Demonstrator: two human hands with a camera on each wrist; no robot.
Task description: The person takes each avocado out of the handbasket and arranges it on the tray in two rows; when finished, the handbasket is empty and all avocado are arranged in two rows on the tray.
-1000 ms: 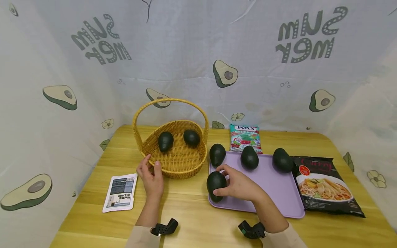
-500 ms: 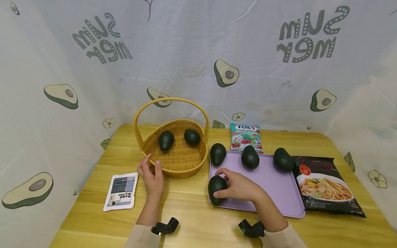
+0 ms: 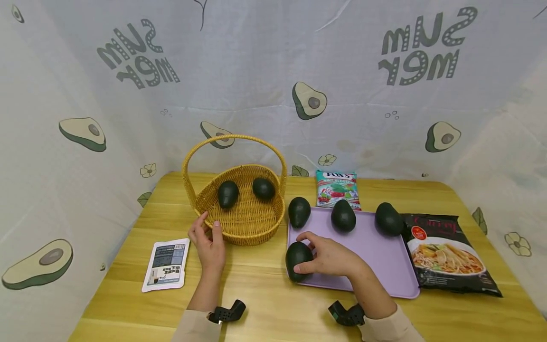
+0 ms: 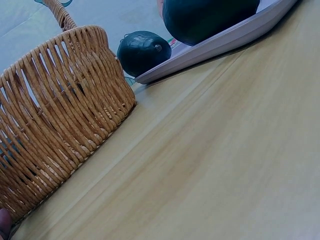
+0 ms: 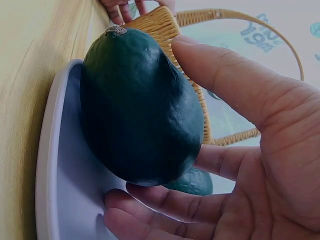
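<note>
My right hand (image 3: 331, 255) holds a dark green avocado (image 3: 297, 262) over the near left corner of the lilac tray (image 3: 376, 266). In the right wrist view the thumb lies along one side of this avocado (image 5: 140, 110) and fingers are on the other. My left hand (image 3: 209, 244) grips the near left side of a yellow wicker basket (image 3: 252, 240), thumb in front and fingers at the rim. Two avocados, one left (image 3: 228, 194) and one right (image 3: 263, 189), lie inside the basket. Along the tray's far side sit three more, left (image 3: 299, 212), middle (image 3: 343, 216) and right (image 3: 388, 219).
A black noodle packet (image 3: 453, 256) lies against the tray's right side. Behind the tray is a candy bag (image 3: 337, 190). A white flat pouch (image 3: 165, 265) lies left of the left hand. The basket's tall handle (image 3: 235, 137) arches up before a printed curtain (image 3: 256, 71).
The avocado in my right hand has shifted slightly toward me at the tray's near left corner, then stayed put. My left hand and the basket hold still.
</note>
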